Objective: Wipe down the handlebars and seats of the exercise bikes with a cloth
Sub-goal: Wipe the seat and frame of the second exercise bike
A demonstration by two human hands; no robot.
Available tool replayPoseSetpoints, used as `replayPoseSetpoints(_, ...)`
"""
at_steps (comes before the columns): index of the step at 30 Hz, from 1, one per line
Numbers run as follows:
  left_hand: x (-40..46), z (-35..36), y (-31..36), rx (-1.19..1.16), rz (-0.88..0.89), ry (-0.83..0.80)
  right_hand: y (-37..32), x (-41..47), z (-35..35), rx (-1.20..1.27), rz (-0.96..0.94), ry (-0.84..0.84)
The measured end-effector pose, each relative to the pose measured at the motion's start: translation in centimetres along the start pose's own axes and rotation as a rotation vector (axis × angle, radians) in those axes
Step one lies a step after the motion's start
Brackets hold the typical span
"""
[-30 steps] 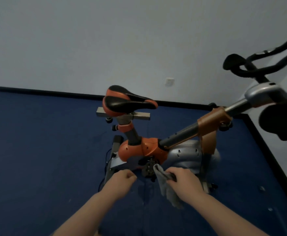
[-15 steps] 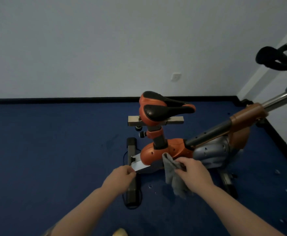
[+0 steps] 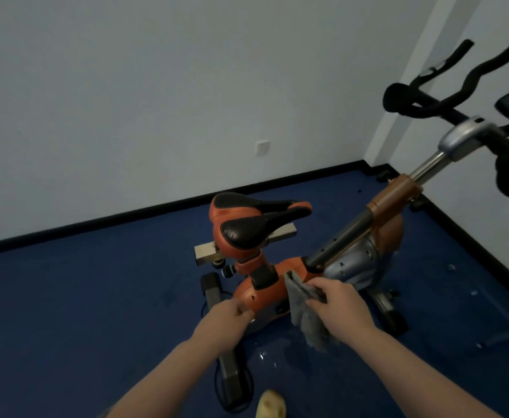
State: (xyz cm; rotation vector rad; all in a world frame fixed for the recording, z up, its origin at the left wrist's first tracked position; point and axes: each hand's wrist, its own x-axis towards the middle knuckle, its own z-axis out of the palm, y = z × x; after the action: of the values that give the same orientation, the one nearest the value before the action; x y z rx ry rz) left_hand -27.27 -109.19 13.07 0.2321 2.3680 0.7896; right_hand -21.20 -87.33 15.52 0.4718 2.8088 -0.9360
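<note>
Head view: cloth gripped in right hand, hanging below.

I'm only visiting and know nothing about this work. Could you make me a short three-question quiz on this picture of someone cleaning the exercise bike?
1. True or false: the right hand grips the grey cloth.
2. Which colours is the seat? A) black and orange B) white C) green
3. Fill in: the black handlebars sit at the picture's upper ____ side.

Key
1. True; the cloth hangs down from that hand.
2. A.
3. Right. The left hand is curled and holds nothing, and neither hand touches the seat or the handlebars.
</note>
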Motion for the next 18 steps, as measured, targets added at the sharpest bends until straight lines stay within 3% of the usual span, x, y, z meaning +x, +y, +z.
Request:
replayPoseSetpoints(6,2.8,-4.3,1.5,0.06,0.071,0.043,-1.0,3.1,-1.0,0.141,-0.016,0.073)
replayPoseSetpoints(13,4.3,-8.6,1.0,-0.032,0.134,0.158,-8.1,6.2,-1.8,0.193,-0.114,0.335)
replayPoseSetpoints(18,6.8,-12.1,-0.7,-0.095,0.135,0.278,-12.3,8.3,1.7,0.011,-0.275,0.163)
